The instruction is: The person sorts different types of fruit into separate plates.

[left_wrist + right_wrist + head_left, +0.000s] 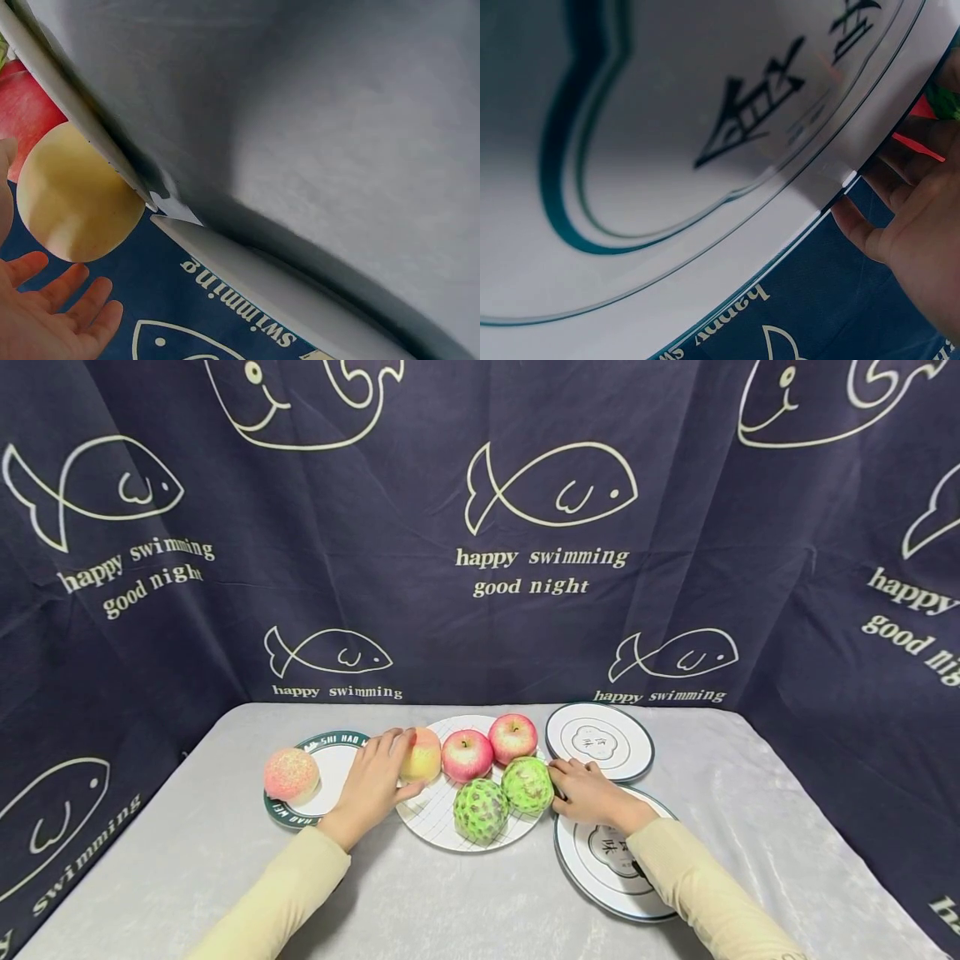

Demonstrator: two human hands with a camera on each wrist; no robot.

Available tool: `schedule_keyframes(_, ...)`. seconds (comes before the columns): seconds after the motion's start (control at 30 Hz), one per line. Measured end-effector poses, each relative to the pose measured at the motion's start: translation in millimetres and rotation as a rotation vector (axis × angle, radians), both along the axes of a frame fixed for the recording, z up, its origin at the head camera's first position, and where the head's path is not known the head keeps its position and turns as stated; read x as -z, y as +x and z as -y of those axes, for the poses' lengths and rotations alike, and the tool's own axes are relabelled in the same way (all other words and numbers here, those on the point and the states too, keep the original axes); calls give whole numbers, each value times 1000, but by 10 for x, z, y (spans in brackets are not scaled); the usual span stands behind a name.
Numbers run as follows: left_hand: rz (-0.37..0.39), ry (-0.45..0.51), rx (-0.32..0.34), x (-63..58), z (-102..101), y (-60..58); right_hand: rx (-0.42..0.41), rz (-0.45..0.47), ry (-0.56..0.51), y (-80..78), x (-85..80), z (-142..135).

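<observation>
In the head view my left hand (372, 783) reaches over the left rim of the middle plate (426, 829), beside a yellow-orange peach (424, 758). The left wrist view shows its fingers (66, 300) spread and relaxed, with a gap between them and the peach. My right hand (588, 792) is at the right rim of that plate, fingertips close to a green custard apple (527, 786). In the right wrist view those fingers (889, 184) are loosely bent at a plate's edge. Another custard apple (481, 811) and two red apples (467, 755) (513, 737) share the middle plate.
On the left, a green-rimmed plate (339, 760) holds a pinkish peach (291, 775). Two white plates with dark rims stand at the right, a back plate (558, 735) and a front plate (600, 885) under my right forearm. A grey cloth (465, 910) covers the table; dark curtains (480, 635) surround it.
</observation>
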State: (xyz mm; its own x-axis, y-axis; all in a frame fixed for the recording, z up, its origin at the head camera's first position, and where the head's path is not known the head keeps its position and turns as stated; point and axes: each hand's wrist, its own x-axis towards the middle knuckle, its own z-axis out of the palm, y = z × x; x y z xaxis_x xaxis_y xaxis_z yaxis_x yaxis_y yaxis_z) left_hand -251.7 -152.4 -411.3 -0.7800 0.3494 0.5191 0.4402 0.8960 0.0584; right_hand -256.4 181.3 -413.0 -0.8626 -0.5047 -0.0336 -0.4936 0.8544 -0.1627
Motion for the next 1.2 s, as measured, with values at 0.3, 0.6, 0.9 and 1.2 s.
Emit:
schedule_keyframes(0.3, -4, -24, -18, 12, -65, -73, -4, -6, 4, 6, -13, 3)
schedule_keyframes(0.6, 52, -28, -48, 34, -92, -122, -3, -5, 5, 0, -6, -3)
schedule_keyframes(0.9, 58, -26, -46, 65, -111, -150, -7, -14, 1, 3, -6, 0)
schedule_keyframes(1.2, 46, -46, -54, 84, -112, -150, -8, -20, -1, 6, -3, 8)
